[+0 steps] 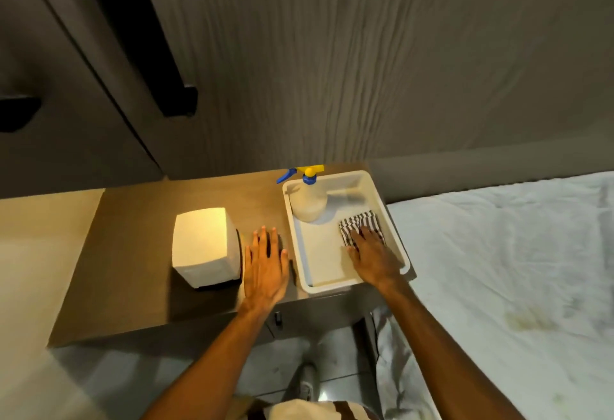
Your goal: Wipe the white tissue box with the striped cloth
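Observation:
The white tissue box (203, 244) stands on the left part of a brown bedside table (133, 286). My left hand (265, 265) lies flat on the table just right of the box, fingers spread, holding nothing. The folded striped cloth (360, 222) rests in the right half of a white tray (312, 273). My right hand (373, 253) is inside the tray with its fingers laid on the cloth's near part; whether it grips the cloth is not clear.
A spray bottle (307, 200) with a blue and yellow trigger stands at the tray's back left. A bed with a white sheet (498, 270) lies right of the table. A dark cabinet with black handles (176, 100) rises behind at left.

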A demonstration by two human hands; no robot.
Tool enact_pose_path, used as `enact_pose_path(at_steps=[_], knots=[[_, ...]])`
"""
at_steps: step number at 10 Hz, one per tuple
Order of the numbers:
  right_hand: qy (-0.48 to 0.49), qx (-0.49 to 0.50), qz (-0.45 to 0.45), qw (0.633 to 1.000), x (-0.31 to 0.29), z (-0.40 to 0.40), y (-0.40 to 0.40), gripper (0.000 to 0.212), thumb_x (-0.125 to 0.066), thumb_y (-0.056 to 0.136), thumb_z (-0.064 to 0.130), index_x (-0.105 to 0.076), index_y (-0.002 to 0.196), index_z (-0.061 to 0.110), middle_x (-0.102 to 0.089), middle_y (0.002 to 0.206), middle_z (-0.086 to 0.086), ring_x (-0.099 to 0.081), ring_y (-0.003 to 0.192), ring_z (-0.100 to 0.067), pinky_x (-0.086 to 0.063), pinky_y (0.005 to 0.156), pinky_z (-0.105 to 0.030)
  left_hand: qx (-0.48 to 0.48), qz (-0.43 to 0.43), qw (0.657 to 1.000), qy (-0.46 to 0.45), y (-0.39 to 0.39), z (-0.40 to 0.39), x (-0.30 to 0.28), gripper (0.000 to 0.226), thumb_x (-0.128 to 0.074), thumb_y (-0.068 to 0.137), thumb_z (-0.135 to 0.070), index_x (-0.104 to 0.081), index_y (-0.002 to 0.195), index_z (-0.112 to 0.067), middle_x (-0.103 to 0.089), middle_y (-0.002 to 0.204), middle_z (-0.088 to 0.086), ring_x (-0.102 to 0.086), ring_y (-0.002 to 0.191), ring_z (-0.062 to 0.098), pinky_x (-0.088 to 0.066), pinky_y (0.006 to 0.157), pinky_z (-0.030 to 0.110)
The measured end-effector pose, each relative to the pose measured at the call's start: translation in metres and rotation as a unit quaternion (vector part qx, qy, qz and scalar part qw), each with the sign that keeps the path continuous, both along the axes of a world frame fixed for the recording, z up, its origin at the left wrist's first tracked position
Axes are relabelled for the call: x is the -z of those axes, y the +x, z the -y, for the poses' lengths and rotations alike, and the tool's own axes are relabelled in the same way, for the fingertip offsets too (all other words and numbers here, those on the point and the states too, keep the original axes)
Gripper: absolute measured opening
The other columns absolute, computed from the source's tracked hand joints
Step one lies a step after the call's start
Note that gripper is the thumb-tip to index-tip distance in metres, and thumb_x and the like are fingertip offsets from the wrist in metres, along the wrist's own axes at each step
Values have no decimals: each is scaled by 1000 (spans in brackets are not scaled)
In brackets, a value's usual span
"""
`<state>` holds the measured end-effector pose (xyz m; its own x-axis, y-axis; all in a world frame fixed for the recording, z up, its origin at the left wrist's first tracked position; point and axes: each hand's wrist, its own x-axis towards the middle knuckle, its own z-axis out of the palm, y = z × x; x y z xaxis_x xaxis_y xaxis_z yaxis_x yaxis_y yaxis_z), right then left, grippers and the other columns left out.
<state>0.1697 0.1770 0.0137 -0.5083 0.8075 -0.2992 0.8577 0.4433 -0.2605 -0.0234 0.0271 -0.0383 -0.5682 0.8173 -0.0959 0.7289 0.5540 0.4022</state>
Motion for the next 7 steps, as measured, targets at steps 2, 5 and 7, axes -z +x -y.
enact_pose_path(at_steps=[2, 5, 7], knots=[[13, 10, 21, 1000, -4, -6, 3, 52, -58, 99, 27, -44, 149, 34, -44, 156, -3, -48, 138, -33, -51, 104, -55, -16, -40, 998, -45, 8, 4, 33, 71, -11, 102, -56, -14, 163, -18, -14, 171, 14, -14, 157, 37, -20, 126, 58], [28, 9, 43, 999, -3, -1, -2, 57, -60, 99, 29, -39, 152, 35, -37, 160, -3, -41, 143, -31, -43, 112, -49, -10, -72, 997, -27, 11, 3, 43, 71, -16, 103, -55, -11, 163, -18, -11, 171, 14, -12, 158, 35, -18, 126, 58], [23, 77, -154, 985, -46, 30, 29, 47, -56, 100, 41, -50, 145, 29, -50, 152, 2, -53, 136, -23, -49, 107, -45, -12, -40, 999, 1, 30, 27, 29, 74, -11, 103, -57, -26, 160, -12, -23, 168, 16, -23, 155, 36, -23, 125, 56]])
